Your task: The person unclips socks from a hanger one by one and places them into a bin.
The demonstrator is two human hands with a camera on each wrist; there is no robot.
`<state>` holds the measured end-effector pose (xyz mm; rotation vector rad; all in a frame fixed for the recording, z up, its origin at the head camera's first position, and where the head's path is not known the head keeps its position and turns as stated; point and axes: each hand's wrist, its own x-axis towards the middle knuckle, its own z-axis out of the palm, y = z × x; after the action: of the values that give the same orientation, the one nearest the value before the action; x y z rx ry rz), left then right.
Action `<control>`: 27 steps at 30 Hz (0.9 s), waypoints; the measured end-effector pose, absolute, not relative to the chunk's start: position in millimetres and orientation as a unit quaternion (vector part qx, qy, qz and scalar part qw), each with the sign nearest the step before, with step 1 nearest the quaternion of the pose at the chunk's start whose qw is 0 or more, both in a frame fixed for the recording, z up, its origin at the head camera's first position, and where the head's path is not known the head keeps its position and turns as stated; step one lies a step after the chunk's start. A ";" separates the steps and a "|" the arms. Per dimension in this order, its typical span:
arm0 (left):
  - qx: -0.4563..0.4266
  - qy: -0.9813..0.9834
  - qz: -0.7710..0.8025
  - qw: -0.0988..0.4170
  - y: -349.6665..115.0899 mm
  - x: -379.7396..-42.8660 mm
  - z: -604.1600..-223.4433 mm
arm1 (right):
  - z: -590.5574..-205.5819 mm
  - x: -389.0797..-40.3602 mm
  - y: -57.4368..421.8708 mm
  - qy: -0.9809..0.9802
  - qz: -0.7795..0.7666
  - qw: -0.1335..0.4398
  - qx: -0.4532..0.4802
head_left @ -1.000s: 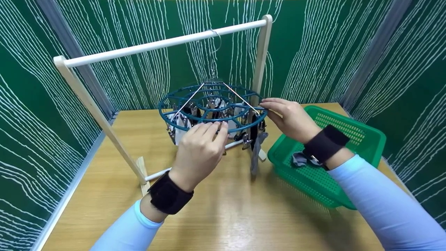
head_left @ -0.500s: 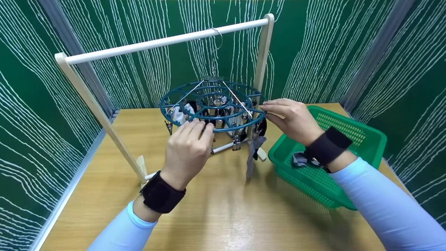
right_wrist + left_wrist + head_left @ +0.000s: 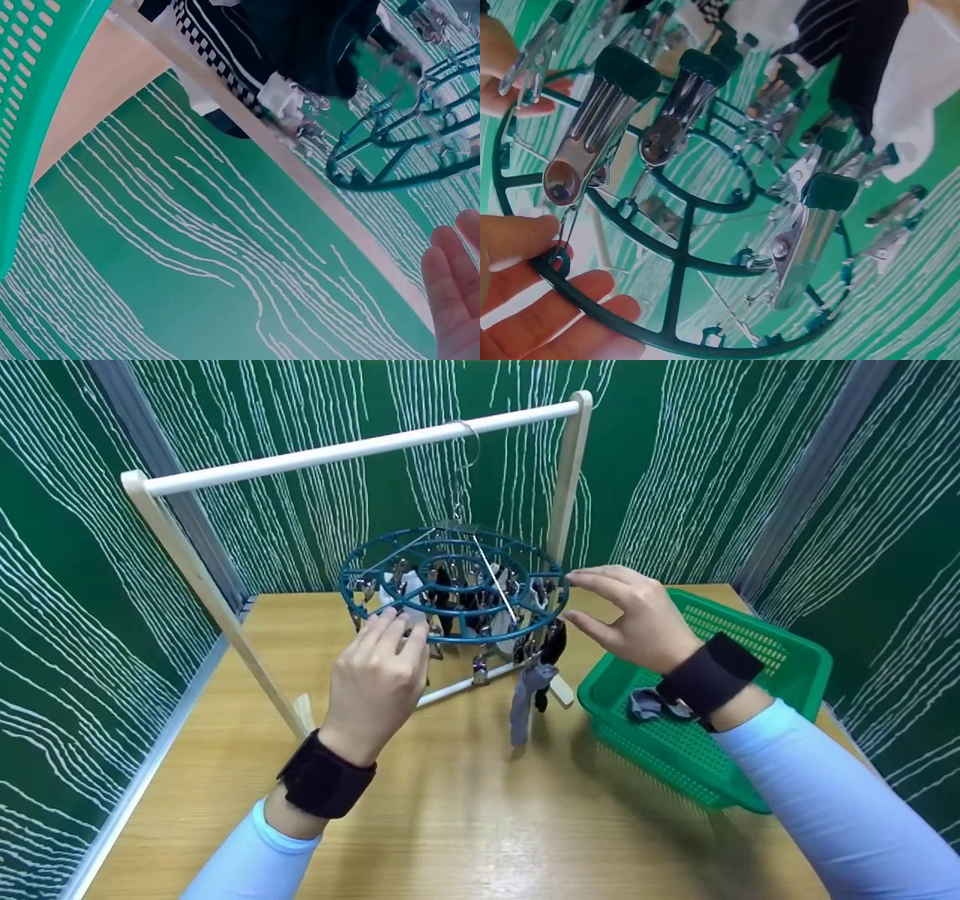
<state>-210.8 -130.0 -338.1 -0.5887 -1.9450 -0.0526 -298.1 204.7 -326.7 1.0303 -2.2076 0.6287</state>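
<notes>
A round teal sock hanger with metal clips (image 3: 480, 640) hangs from the rack's white bar. Its near-left rim lies in my left hand (image 3: 379, 675). In the left wrist view the thumb is on one side of the rim (image 3: 676, 296) and the fingers are behind it. Large metal clips (image 3: 592, 127) dangle close to that hand. At the right edge of the hanger my right hand (image 3: 637, 619) has its thumb and fingers spread, and its fingertips are right by the rim. A grey sock (image 3: 522, 709) hangs from the hanger's front right, among black and white socks.
A wooden rack with a white bar (image 3: 360, 448) stands on the wooden table (image 3: 465, 825). To the right, under my right forearm, is a green perforated basket (image 3: 814, 660) with a grey cloth piece (image 3: 645, 703) inside. Green walls with white lines surround the table.
The hanger has turned, its near side and the grey sock swinging left. My left hand has moved left along with the rim. My right thumb and fingers have spread apart at the right edge.
</notes>
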 end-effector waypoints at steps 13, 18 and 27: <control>-0.236 -0.839 -0.066 0.486 -160.1 -211.8 -337.5 | -340.1 -310.0 207.8 -0.839 0.205 0.287 0.415; -0.224 -0.849 -0.087 0.471 -167.9 -214.3 -335.6 | -341.5 -308.7 206.4 -0.824 0.205 0.286 0.445; -0.207 -0.870 -0.108 0.434 -180.6 -219.8 -332.7 | -338.0 -302.3 200.5 -0.808 0.197 0.303 0.466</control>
<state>-219.8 -180.6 -332.7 -0.5148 -2.1672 -0.2698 -302.3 200.5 -338.0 1.2338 -2.1406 0.5227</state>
